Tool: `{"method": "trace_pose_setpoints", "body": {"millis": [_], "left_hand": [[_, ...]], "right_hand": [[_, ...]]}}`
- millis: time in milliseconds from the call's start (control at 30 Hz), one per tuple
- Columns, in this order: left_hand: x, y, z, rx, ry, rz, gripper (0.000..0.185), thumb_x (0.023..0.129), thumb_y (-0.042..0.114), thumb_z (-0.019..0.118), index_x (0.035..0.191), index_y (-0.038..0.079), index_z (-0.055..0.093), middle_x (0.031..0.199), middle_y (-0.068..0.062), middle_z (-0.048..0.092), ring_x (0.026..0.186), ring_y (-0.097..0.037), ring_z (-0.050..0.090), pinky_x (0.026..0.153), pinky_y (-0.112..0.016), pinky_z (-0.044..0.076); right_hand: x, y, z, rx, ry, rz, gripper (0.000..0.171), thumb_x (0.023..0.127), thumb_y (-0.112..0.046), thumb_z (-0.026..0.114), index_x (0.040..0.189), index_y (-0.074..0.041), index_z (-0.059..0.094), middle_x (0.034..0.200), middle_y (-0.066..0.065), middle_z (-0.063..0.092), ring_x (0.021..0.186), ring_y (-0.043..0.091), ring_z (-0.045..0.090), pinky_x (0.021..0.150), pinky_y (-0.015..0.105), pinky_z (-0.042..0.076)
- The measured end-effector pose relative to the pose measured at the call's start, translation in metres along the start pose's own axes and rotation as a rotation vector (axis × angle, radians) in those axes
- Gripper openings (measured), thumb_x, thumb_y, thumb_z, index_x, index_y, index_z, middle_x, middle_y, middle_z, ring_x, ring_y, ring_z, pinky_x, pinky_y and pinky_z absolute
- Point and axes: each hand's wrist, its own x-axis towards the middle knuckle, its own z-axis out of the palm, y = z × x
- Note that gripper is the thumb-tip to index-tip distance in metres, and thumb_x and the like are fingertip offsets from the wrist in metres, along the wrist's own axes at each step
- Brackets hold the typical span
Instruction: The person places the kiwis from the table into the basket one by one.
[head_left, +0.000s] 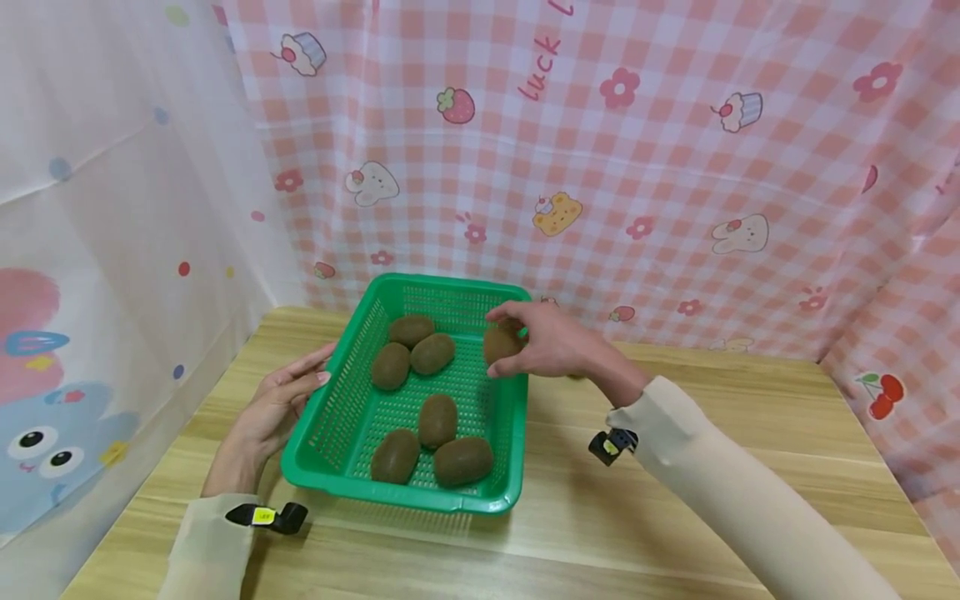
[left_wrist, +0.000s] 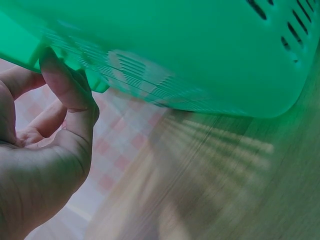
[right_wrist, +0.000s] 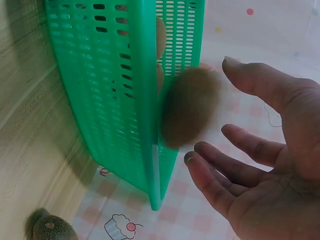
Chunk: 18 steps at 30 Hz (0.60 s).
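A green plastic basket (head_left: 405, 496) with slotted walls stands on the wooden table, several brown kiwis (head_left: 433, 354) lying on its floor. At its left side, the left hand (head_left: 276, 408) grips the rim between thumb and fingers; the left wrist view shows the thumb (left_wrist: 65, 82) against the rim. Over the right rim reaches the right hand (head_left: 551, 340), thumb and fingers spread. Just off its fingertips, a blurred kiwi (right_wrist: 192, 107) hangs in the air beside the rim, with a gap between it and the fingers in the right wrist view.
Another kiwi (right_wrist: 52, 230) lies on the table outside the basket, mostly hidden behind the right wrist in the head view. A pink checked curtain (head_left: 645, 167) hangs along the table's back edge, and a white printed curtain (head_left: 135, 208) is at the left.
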Motion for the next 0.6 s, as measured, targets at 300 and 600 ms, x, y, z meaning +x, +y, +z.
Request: {"method": "trace_pose_setpoints", "body": {"millis": [300, 600], "left_hand": [[0.0, 0.0, 0.001, 0.006, -0.002, 0.002, 0.045, 0.106, 0.003, 0.052, 0.149, 0.016, 0.055, 0.127, 0.006, 0.071, 0.097, -0.009, 0.075, 0.081, -0.022, 0.063], [0.001, -0.001, 0.001, 0.012, 0.002, 0.003, 0.045, 0.106, 0.002, 0.052, 0.149, 0.016, 0.055, 0.127, 0.007, 0.071, 0.098, -0.009, 0.075, 0.081, -0.022, 0.063]], "right_hand": [[-0.004, 0.005, -0.002, 0.005, 0.05, 0.009, 0.07, 0.088, -0.045, 0.079, 0.148, -0.021, 0.053, 0.143, 0.004, 0.058, 0.128, 0.028, 0.057, 0.101, 0.046, 0.056], [-0.003, 0.012, 0.0, -0.073, 0.105, -0.025, 0.086, 0.085, -0.056, 0.079, 0.156, -0.024, 0.041, 0.161, 0.006, 0.043, 0.147, 0.03, 0.042, 0.121, 0.055, 0.04]]}}
